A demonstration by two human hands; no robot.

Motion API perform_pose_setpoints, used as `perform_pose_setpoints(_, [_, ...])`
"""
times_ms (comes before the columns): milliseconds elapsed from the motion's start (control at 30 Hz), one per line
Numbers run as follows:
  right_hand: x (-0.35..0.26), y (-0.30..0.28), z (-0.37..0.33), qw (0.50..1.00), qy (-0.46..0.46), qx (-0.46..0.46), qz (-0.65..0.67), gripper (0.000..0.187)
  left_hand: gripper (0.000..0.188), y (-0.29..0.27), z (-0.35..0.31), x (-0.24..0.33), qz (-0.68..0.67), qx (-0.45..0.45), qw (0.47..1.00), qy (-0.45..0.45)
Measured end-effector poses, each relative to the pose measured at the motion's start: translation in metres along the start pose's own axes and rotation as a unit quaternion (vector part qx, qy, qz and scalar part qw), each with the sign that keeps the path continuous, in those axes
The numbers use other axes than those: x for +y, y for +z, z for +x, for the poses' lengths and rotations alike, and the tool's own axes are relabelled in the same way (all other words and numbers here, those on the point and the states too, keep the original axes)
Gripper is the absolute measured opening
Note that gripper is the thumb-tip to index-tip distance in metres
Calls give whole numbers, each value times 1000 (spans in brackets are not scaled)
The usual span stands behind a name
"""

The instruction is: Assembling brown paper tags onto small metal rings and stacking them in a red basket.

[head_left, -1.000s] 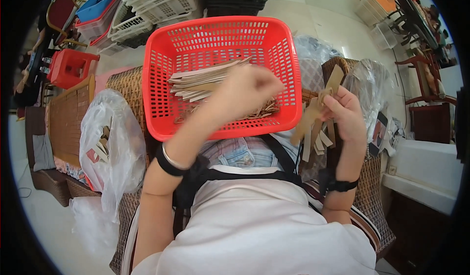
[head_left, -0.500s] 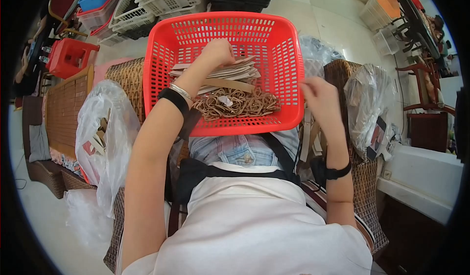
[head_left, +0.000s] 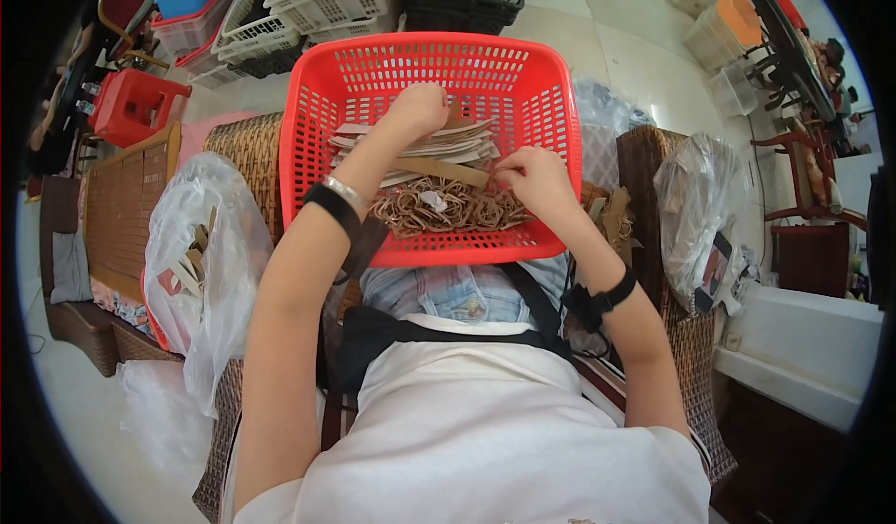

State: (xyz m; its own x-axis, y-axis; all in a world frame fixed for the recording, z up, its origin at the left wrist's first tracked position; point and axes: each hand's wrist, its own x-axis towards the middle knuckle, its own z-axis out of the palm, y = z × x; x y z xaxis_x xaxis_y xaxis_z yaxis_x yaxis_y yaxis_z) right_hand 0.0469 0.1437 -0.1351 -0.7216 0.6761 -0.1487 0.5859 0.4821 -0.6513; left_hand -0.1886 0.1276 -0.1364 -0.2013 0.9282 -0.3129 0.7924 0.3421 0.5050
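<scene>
A red plastic basket (head_left: 429,255) rests on my lap. Inside, pale flat strips (head_left: 420,144) lie stacked towards the back, with a heap of brown looped bands (head_left: 457,209) in front. A longer flat brown strip (head_left: 439,168) lies between the two. My left hand (head_left: 418,111) is closed above the stack, its fingertips hidden; a bit of brown material shows beside it, and I cannot tell whether it is held. The fingers of my right hand (head_left: 537,181) are pinched together at the right end of the brown strip. A small white scrap (head_left: 434,201) sits on the bands.
Clear plastic bags stand on both sides, one on the left (head_left: 201,253) holding brown and pale pieces, another on the right (head_left: 700,211). More brown strips (head_left: 614,221) lie right of the basket. Stacked crates (head_left: 327,1) and a red stool (head_left: 135,109) are farther off.
My right hand has moved left from beyond the basket's right rim to the brown strip inside. My left hand stays over the stack, and a brown piece shows more plainly beside it.
</scene>
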Motion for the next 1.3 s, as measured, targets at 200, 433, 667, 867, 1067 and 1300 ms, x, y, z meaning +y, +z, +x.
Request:
perform_pose_setpoints(200, [-28, -44, -37, 896, 55, 14, 441, 15, 14, -59, -85, 51, -168, 245, 950, 97])
perform_pose_setpoints(433, [-83, -70, -84, 800, 48, 53, 595, 8, 15, -44, -192, 105, -451, 178, 870, 92])
perform_pose_setpoints(667, [-92, -71, -97, 815, -30, 103, 570, 13, 14, -28, -198, 108, -572, 33, 817, 67])
perform_pose_setpoints(867, [-94, -59, -93, 789, 26, 151, 595, 13, 19, -16, -198, 118, -644, -27, 762, 64])
perform_pose_setpoints(1067, [-98, -57, -97, 807, 51, 167, 564, 15, 19, -1, -193, 123, -533, 80, 834, 116])
perform_pose_setpoints(1300, [-101, -71, -110, 830, 43, 94, 548, 17, 13, -1, -197, 113, -527, 78, 840, 108])
